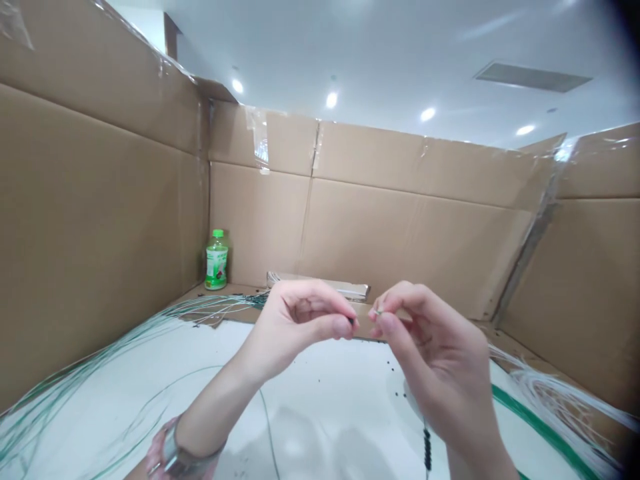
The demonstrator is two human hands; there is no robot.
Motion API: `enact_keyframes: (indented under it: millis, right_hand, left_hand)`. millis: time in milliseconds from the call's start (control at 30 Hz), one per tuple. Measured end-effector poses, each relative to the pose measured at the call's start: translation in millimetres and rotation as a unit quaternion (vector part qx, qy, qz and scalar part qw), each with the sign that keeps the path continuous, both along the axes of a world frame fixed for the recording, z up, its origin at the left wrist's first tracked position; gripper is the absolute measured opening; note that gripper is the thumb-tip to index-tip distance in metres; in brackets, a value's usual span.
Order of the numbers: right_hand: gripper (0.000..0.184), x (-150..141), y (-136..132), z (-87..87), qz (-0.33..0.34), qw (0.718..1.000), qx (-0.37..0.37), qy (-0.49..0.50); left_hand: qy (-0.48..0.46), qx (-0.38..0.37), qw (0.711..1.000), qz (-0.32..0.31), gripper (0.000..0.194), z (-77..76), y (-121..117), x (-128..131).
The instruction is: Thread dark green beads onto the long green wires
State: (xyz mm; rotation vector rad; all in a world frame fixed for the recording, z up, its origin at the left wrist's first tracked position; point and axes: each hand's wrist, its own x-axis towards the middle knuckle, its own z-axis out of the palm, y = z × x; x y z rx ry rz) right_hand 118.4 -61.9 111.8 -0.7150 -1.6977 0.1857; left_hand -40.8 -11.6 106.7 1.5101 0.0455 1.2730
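My left hand [305,323] is closed in a pinch, with a small black piece [352,321] between thumb and forefinger. Opposite it, my right hand [435,353] pinches a thin green wire [379,312], whose short tip shows at the fingertips. A small gap separates the two hands, which are raised above the white table surface [320,413]. Below my right hand hangs or lies a row of black pieces [427,450] on a thin strand; which of the two I cannot tell. Several loose black bits [397,394] are scattered on the white surface.
Long green and white wires [100,360] spread along the left side. On the right lie a green wire bundle [543,427] and loose white wires [555,393]. A green-capped bottle [217,263] stands in the back left corner. Cardboard walls [400,233] enclose the table.
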Motion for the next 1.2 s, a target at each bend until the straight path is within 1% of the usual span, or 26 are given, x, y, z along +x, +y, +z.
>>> enact_keyframes:
  millis: [100,200,333,500,633,900,1033,1200]
  right_hand:
    - [0.014,-9.2,2.3,-5.4,0.005,0.999,0.042,-0.006]
    - [0.019,-14.4,2.2,-8.1,-0.022,0.996,0.081,-0.016]
    - [0.022,-19.1,-2.0,-10.0,-0.051,0.992,0.103,-0.040]
    - [0.018,-26.3,-5.3,-13.0,-0.078,0.989,0.123,-0.005]
    - [0.017,-28.1,-5.3,-12.2,-0.088,0.985,0.150,-0.005]
    - [0.016,-25.5,-6.3,-11.3,-0.125,0.981,0.146,-0.031]
    - [0.016,-25.0,-1.9,-10.7,-0.134,0.979,0.152,-0.034]
    - [0.015,-23.6,5.4,-9.5,-0.129,0.977,0.162,-0.043]
  left_hand:
    - [-0.011,0.001,1.000,-0.028,0.001,1.0,1.8,-2.6]
    - [-0.023,-0.012,0.999,-0.034,0.002,0.4,2.6,-4.1]
    - [-0.022,-0.023,0.998,-0.062,0.003,-1.9,3.0,-4.7]
    - [-0.029,-0.039,0.993,-0.103,0.007,-3.9,4.3,-4.5]
    - [-0.020,-0.054,0.991,-0.121,0.003,-5.4,4.6,-2.3]
    - [-0.032,-0.070,0.993,-0.094,0.005,-8.8,1.1,4.7]
    - [-0.045,-0.078,0.995,-0.050,0.010,-10.2,-0.8,9.3]
    - [-0.078,-0.081,0.994,0.006,0.012,-15.8,-5.1,17.9]
